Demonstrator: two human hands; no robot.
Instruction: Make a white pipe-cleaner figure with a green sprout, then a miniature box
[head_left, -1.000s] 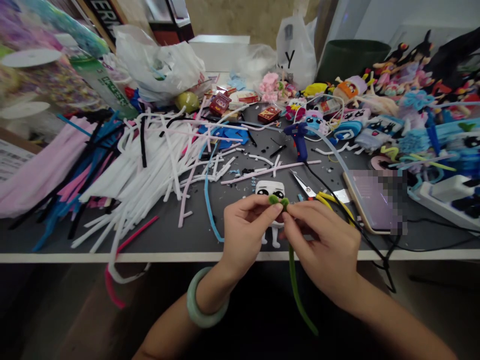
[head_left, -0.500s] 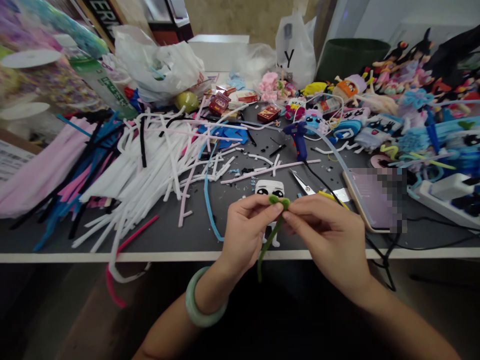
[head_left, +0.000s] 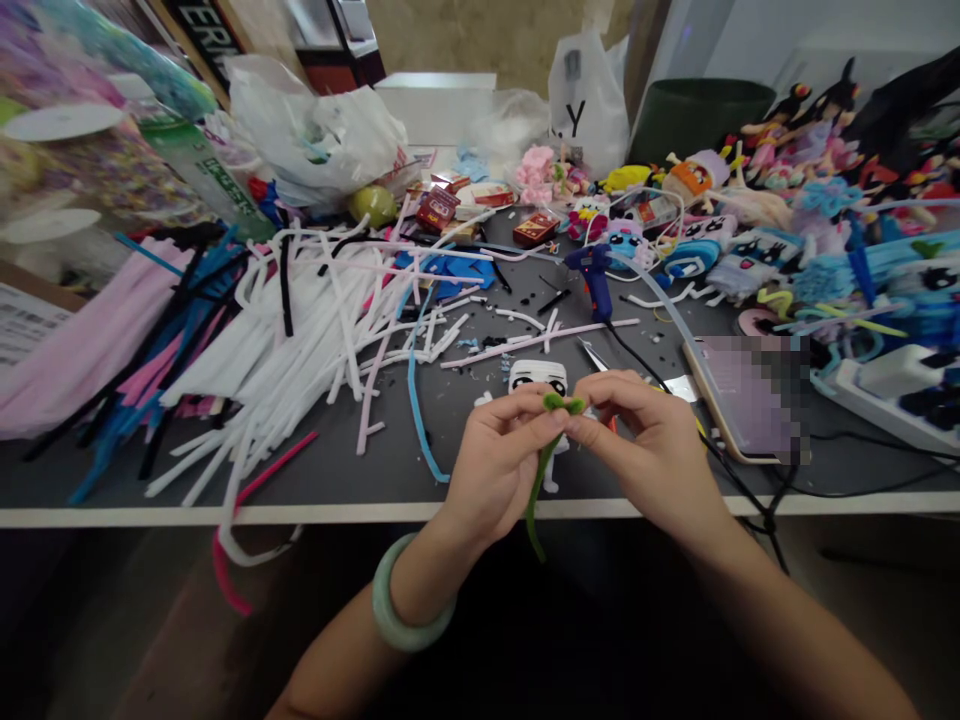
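Observation:
Between my fingertips is a green pipe cleaner (head_left: pixel 538 490), its top bent into two small leaf-like loops and its tail hanging past the table edge. My left hand (head_left: pixel 501 455) pinches it just below the loops, thumb against forefinger. From the other side my right hand (head_left: pixel 645 445) pinches at the same spot, its thumb touching the left thumb. Right behind my hands stands a white pipe-cleaner figure (head_left: pixel 537 374) with black eyes; my fingers cover much of its body. Scissors (head_left: pixel 592 354) lie beyond my right hand, their handles mostly hidden.
White pipe cleaners (head_left: pixel 300 330) spread over the table's left, beside pink ones (head_left: pixel 97 330). A blue glue gun (head_left: pixel 598 285) rests ahead, its cord running to the right. A phone (head_left: pixel 739 400) and a white power strip (head_left: pixel 892 400) lie right. Finished figures (head_left: pixel 761 262) crowd the back right.
My right hand has shifted slightly left and closer to my left hand. The green loops have turned a little, and the hanging tail now swings to the right at its tip.

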